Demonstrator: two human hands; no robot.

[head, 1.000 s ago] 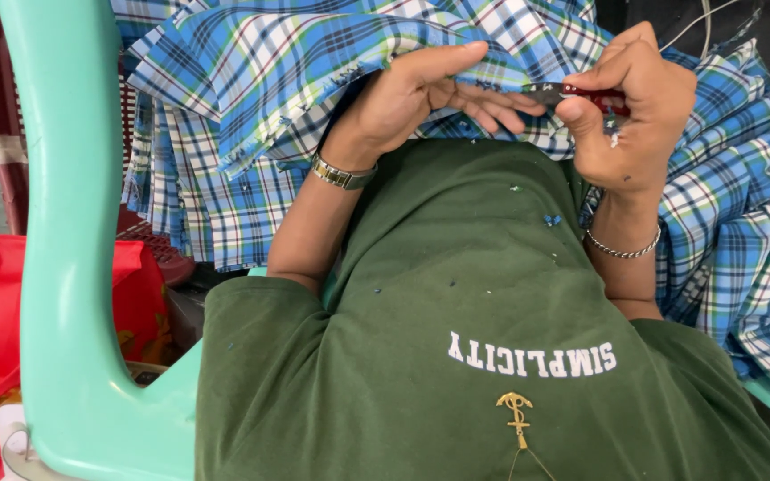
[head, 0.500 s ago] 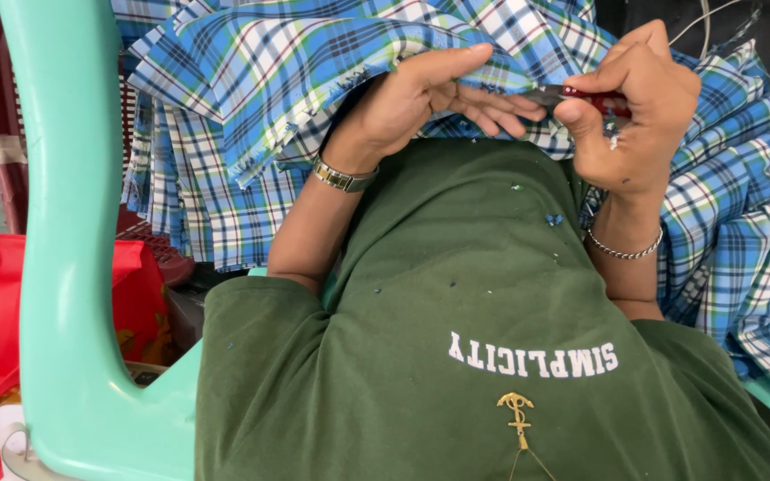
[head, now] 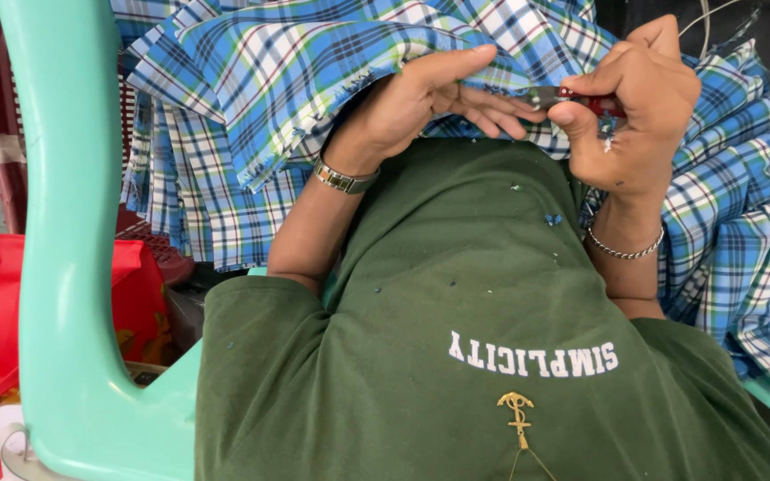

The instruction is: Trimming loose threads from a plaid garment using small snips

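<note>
Snips (head: 572,96) in right hand (head: 634,116)

Right hand (head: 630,111) pinching red snips (head: 572,96), left hand (head: 430,102) under blue plaid fabric (head: 314,62), green shirt (head: 465,294)

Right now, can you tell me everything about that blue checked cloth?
The checked cloth is a thin woven fabric in blue, white and green plaid with dark lines. It lies bunched in folds across the person's lap, spilling down both sides. One cut edge is frayed. The left hand lifts a fold from beneath; the right hand pinches a small red tool at its edge.
</note>
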